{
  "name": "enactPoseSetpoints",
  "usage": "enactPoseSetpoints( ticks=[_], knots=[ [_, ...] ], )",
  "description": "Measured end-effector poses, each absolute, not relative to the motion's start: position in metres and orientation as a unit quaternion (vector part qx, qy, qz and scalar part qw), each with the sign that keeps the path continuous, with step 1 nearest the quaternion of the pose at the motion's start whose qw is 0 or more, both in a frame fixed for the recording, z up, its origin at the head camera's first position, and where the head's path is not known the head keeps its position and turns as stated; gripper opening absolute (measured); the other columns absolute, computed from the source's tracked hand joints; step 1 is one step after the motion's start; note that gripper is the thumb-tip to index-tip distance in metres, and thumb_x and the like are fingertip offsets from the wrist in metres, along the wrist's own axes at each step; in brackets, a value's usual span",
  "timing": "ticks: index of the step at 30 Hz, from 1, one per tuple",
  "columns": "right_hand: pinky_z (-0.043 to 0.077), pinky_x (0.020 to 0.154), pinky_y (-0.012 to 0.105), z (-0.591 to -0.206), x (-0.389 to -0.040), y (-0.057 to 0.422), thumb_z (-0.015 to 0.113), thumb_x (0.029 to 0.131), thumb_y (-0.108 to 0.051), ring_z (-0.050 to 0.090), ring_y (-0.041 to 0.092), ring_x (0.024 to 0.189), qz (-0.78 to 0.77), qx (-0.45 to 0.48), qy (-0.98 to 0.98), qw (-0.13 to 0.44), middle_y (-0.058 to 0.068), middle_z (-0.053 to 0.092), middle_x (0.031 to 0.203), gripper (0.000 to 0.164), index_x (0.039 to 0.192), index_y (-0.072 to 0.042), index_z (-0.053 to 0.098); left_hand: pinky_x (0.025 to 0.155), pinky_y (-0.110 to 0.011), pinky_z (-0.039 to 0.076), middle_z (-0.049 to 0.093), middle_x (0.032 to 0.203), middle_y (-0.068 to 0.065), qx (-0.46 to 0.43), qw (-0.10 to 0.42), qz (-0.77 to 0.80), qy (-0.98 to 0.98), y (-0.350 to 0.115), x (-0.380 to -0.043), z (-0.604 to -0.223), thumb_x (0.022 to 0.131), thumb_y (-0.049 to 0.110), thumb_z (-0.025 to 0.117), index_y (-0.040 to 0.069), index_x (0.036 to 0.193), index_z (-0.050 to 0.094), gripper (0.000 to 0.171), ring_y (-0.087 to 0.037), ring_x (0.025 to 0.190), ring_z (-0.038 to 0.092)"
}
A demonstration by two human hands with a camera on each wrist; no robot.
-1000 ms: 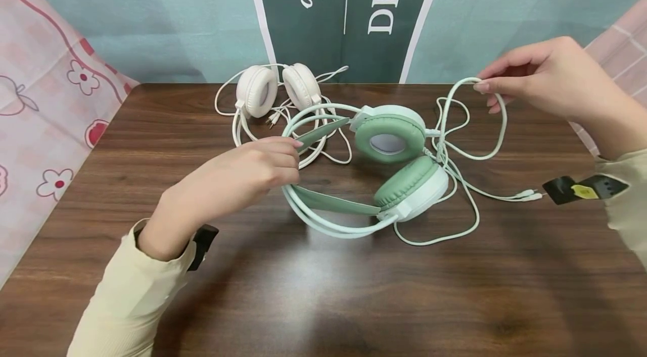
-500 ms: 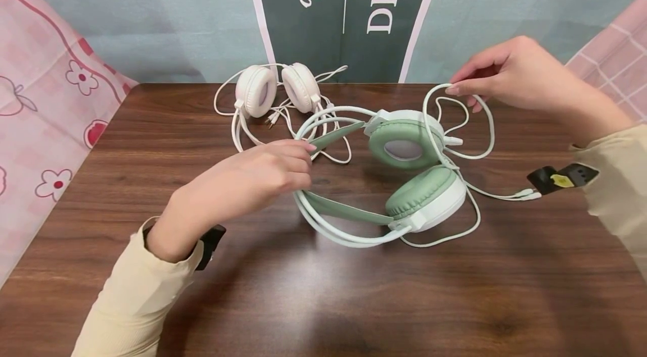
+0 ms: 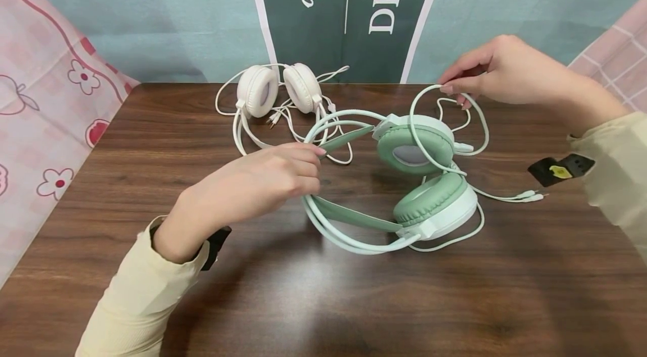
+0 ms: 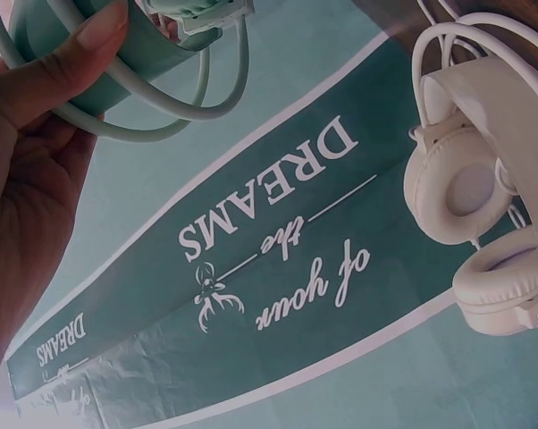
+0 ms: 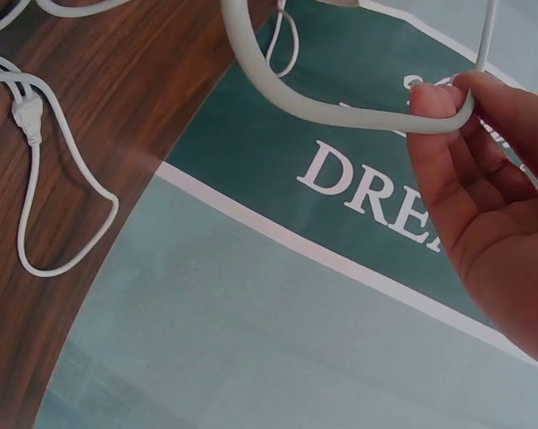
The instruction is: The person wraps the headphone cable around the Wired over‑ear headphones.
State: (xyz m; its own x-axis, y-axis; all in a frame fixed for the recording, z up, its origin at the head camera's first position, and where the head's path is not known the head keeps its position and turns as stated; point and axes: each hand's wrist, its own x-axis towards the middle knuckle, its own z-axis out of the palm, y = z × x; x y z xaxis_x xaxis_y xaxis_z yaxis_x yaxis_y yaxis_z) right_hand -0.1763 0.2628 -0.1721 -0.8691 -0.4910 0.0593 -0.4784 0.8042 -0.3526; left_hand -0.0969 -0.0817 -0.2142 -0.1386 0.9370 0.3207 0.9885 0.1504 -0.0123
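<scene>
Green headphones (image 3: 415, 146) with pale mint outer shells and green ear pads lie sideways over the table's middle, ear cups toward the right. My left hand (image 3: 258, 177) grips their headband at the left end; in the left wrist view the thumb presses on the green band (image 4: 148, 54). My right hand (image 3: 505, 73) pinches a loop of the headphone cable (image 3: 485, 115) between thumb and fingertips, raised behind the ear cups. Part of that loop crosses in front of the far cup. The right wrist view shows the cable (image 5: 332, 114) bent at the fingertips.
White headphones (image 3: 258, 90) with their tangled cable stand at the back left of the wooden table (image 3: 384, 301). Two cable plugs (image 3: 528, 196) lie at the right. A teal cloth (image 3: 177, 20) with a lettered dark panel hangs behind; pink patterned cloth (image 3: 55, 99) borders the left.
My left hand has moved to the right with the green headphones. My right hand has moved left with the cable loop, which now overlaps the far ear cup. The white headphones have stayed put.
</scene>
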Motion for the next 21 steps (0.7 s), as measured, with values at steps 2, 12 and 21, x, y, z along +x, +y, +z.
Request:
enactPoseSetpoints(
  ticks=[2,12,21],
  knots=[
    [0.038,0.050,0.016,-0.169,-0.178,0.261,0.064,0.085,-0.018,0.057,0.008,0.054,-0.181,-0.247,0.952,0.027,-0.001,0.063,0.061,0.015,0.096,-0.011,0.071,0.106,-0.024,0.023,0.050,0.067,0.001,-0.644,0.126,-0.101,-0.748,-0.081,-0.097,-0.214,0.072,-0.021,0.049,0.008,0.065,0.052,0.030,-0.019,0.092,0.058],
    [0.048,0.054,0.016,-0.159,-0.182,0.242,0.065,0.084,-0.020,0.062,0.013,0.056,-0.176,-0.250,0.950,0.054,-0.001,0.066,0.071,0.017,0.095,-0.010,0.071,0.106,-0.022,0.023,0.050,0.067,0.002,-0.646,0.132,-0.091,-0.747,-0.075,-0.098,-0.214,0.073,-0.020,0.050,0.009,0.064,0.051,0.030,-0.018,0.094,0.058],
    [0.044,0.052,0.017,-0.164,-0.185,0.231,0.066,0.083,-0.021,0.060,0.011,0.052,-0.175,-0.266,0.946,0.065,-0.001,0.064,0.064,0.017,0.095,-0.010,0.071,0.105,-0.022,0.024,0.052,0.067,0.002,-0.649,0.142,-0.081,-0.743,-0.071,-0.098,-0.214,0.075,-0.015,0.055,0.010,0.063,0.051,0.028,-0.016,0.094,0.058]
  ],
)
